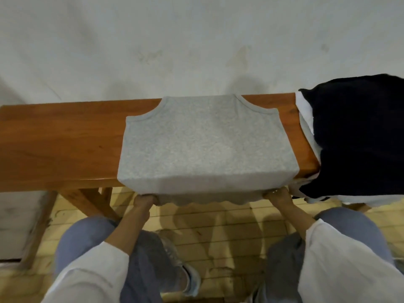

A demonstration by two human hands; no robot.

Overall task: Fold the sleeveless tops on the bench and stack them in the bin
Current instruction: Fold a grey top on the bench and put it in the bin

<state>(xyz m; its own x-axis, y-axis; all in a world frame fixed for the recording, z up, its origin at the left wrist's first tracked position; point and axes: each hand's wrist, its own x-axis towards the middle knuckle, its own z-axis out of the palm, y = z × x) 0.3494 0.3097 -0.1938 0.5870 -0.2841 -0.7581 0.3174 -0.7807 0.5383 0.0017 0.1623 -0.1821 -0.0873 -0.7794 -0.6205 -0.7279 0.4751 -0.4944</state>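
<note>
- A grey sleeveless top [203, 141] lies spread flat across the middle of the wooden table [61, 138], with its neck and armholes toward the far edge by the wall [196, 40].
- The lower part of the top hangs over the near edge of the table, and its hem ripples between the two hands.
- The left hand [145, 199] grasps the hem at the left bottom corner, fingers curled round the cloth just below the table edge.
- The right hand [276, 195] grasps the hem at the right bottom corner in the same way, fingers curled into the fabric.
- Both arms reach forward in white sleeves [341, 259], over knees in blue-grey trousers [91, 235].
- On the right end of the table a dark garment [354, 136] lies heaped on top of a white garment [306, 114]. Both drape over the near edge, just beside the grey top.
- The left half of the table shows bare wood.
- Under the table is a floor of pale planks [218, 226], and a grey shoe [185, 274] rests on it between the knees.
</note>
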